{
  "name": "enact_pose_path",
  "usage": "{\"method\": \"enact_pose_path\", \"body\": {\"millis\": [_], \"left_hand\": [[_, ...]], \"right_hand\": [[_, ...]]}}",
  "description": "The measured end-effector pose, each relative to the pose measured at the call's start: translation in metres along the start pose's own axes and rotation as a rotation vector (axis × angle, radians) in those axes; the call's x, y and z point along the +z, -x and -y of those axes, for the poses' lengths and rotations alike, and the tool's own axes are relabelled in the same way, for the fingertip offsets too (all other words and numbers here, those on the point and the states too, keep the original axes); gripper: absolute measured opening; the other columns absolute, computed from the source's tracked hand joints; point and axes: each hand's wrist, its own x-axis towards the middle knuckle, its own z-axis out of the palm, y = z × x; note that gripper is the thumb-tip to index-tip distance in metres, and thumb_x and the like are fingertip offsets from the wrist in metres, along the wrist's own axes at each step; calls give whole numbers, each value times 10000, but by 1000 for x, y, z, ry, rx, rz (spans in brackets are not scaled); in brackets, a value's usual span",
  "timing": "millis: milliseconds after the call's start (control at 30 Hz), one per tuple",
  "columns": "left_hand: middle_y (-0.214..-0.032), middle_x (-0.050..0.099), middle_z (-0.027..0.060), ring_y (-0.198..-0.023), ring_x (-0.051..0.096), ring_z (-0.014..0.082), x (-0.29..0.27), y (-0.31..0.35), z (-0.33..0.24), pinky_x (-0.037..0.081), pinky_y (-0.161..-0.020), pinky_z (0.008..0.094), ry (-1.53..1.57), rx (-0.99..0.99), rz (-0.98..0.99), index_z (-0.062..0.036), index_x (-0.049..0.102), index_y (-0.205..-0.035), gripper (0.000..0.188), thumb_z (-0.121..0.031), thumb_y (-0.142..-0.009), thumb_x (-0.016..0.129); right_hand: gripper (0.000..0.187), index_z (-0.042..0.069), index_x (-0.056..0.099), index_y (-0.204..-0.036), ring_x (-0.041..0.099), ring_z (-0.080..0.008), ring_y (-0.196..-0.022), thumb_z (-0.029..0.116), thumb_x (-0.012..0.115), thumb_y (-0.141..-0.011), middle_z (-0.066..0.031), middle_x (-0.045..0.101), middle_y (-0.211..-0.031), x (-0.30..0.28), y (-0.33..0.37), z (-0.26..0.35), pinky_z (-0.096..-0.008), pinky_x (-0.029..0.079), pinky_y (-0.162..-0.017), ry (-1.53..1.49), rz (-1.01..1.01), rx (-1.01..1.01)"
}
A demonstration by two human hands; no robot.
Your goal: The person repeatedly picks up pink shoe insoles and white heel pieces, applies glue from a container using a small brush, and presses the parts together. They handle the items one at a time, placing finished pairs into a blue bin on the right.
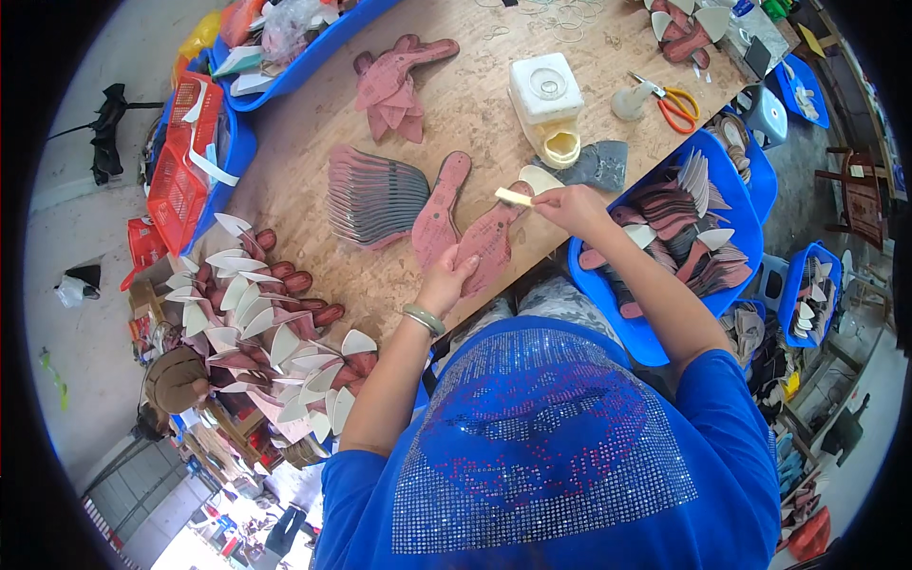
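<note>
My left hand (pixel 445 283) grips the wide end of a pink insole board (pixel 486 239) at the table's near edge. In my right hand (pixel 573 210) is a small flat pale-yellow strip (pixel 514 197), pinched between fingers and thumb over the board's narrow end. A white pointed piece (pixel 540 180) lies just beyond that strip; whether it touches the board I cannot tell. Left of the held board rests a second pink insole board (pixel 443 207), beside a fanned row of insole boards (pixel 374 198). Farther off stands a white plastic container (pixel 548 100) with a yellowish, open-mouthed front.
Orange-handled scissors (pixel 678 106) and a small whitish pot (pixel 629 103) sit right of the container, near a dark grey sheet (pixel 597 166). A blue bin (pixel 642 328) of insole boards stands at right. White-tipped pieces (pixel 249 309) are heaped at left. More boards (pixel 397 87) lie farther back.
</note>
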Motion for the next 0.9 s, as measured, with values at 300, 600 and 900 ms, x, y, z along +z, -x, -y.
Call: {"method": "enact_pose_path", "body": {"millis": [300,600,900], "left_hand": [[-886,642,13,-683,592,72,-12,-13,21,504,-566,231,-356,102,-94,-19,579,-1132,247,-161,-930,587],[-924,665,29,-740,618,113,4,1,3,496,-605,255,-53,24,-94,-48,585,-1125,244,-205,-939,577],[-977,658,45,-694,634,129,9,4,0,473,-522,226,115,-72,-155,-79,503,-1177,274,-253,-966,525]], "right_hand": [[190,192,752,-896,655,-289,-646,312,644,-795,-107,681,-726,-16,28,56,-393,530,-622,-60,33,-226],[208,196,752,-895,658,-294,-684,323,628,-786,-118,686,-774,-2,-15,-13,-403,532,-654,10,6,-8],[237,157,738,-959,661,-260,-652,308,627,-815,-137,683,-781,23,25,-51,-362,513,-623,-142,-183,178]]}}
